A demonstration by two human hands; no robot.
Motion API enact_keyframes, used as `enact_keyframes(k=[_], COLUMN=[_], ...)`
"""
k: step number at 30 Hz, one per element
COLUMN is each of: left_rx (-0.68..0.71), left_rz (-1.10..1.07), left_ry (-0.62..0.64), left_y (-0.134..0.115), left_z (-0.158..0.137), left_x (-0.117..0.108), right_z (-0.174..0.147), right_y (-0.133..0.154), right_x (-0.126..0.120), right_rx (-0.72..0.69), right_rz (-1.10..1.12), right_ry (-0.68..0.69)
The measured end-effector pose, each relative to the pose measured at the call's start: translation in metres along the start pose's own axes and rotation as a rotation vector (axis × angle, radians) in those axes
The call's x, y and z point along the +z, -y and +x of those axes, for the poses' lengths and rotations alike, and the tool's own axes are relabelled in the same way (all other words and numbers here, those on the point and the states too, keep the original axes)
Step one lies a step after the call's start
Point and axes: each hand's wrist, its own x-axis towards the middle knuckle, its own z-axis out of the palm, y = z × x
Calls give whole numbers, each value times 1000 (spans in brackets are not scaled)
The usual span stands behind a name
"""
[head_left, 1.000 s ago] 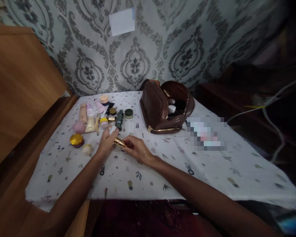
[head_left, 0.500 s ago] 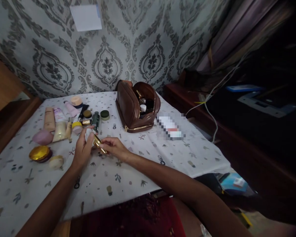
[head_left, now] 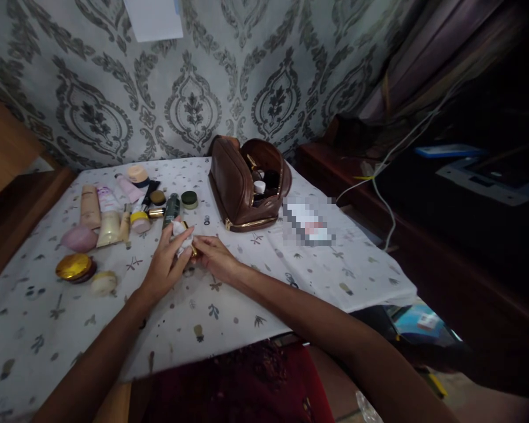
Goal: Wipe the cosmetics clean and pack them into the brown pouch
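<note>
Above the tablecloth, my left hand (head_left: pixel 164 267) grips a crumpled white tissue (head_left: pixel 179 232) and presses it around a shiny gold tube (head_left: pixel 194 251). The fingers of my right hand (head_left: pixel 217 257) pinch the tube's near end. Much of the tube is covered by tissue and fingers, so its exact kind is hidden. Just beyond my left hand stands a dark green bottle (head_left: pixel 171 210), with a green-lidded jar (head_left: pixel 189 200) to its right. Left of them, a yellow-lidded jar (head_left: pixel 140 222) and a small gold-and-black tube (head_left: pixel 157 213) lie close together.
Several tubes, jars and a pink makeup sponge (head_left: pixel 79 239) cover the table's left side, near a gold-lidded round container (head_left: pixel 74 268). A brown cosmetic bag (head_left: pixel 233 191) stands unzipped at the back. A blurred-out item (head_left: pixel 309 223) lies right of it. A white cable (head_left: pixel 385 211) hangs beyond.
My left hand has brought the tissue over the gold tube, covering more of it. Both hands now appear slightly farther right, and the whole view has shifted a little.
</note>
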Motion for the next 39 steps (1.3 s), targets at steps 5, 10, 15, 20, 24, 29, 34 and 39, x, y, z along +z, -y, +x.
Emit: enact_keyframes(k=[5, 10, 15, 20, 24, 29, 34, 39], left_rx=[-55, -130, -214, -351, -302, -170, -221, -352], left_rz=[-34, -65, -165, -310, -352, -298, -275, -347], left_ry=[-64, -161, -290, -320, -194, -75, -154, -274], left_y=[2, 7, 9, 11, 11, 14, 16, 17], left_z=[3, 6, 10, 9, 6, 3, 4, 7], left_x=[-3, -9, -15, -13, -10, -6, -8, -11], right_z=[-4, -7, -7, -6, -4, -5, -6, -6], right_y=[5, 8, 5, 5, 8, 10, 7, 2], right_x=[5, 7, 7, 6, 4, 4, 5, 5], right_rx=[55, 123, 131, 129, 117, 77, 79, 82], right_rz=[-7, -33, -86, -47, -6, 15, -39, -126], right_ry=[46, 113, 190, 115, 53, 25, 65, 62])
